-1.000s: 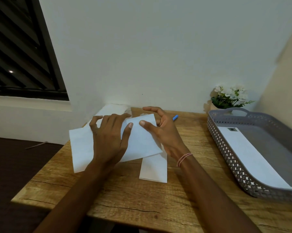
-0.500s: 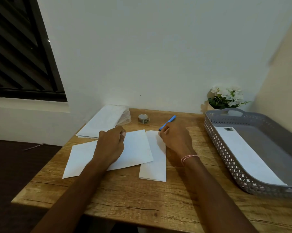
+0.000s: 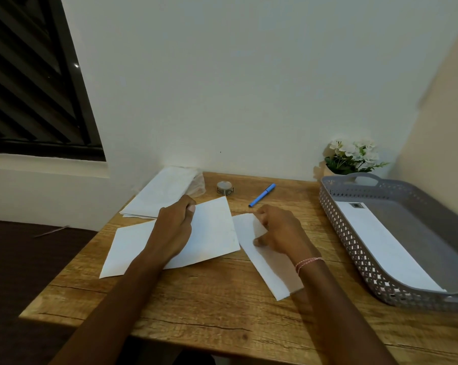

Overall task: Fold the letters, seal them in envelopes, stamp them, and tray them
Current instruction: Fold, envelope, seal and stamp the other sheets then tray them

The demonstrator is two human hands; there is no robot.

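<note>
A white letter sheet lies slanted on the wooden table. My left hand rests on it with fingers curled at its far edge, apparently pinching it. Just to the right lies a long white envelope, turned diagonally. My right hand covers its far end, thumb pressed on top and fingers curled round the edge. A grey perforated tray at the right holds one envelope with a small dark stamp on it.
A stack of white paper in a clear wrapper sits at the back left. A small roll and a blue pen lie near the wall. White flowers stand behind the tray. The table's left edge is close to the sheet.
The sheet went from lifted and held by both hands to flat on the table. My right hand moved onto the envelope and swung its near end to the right.
</note>
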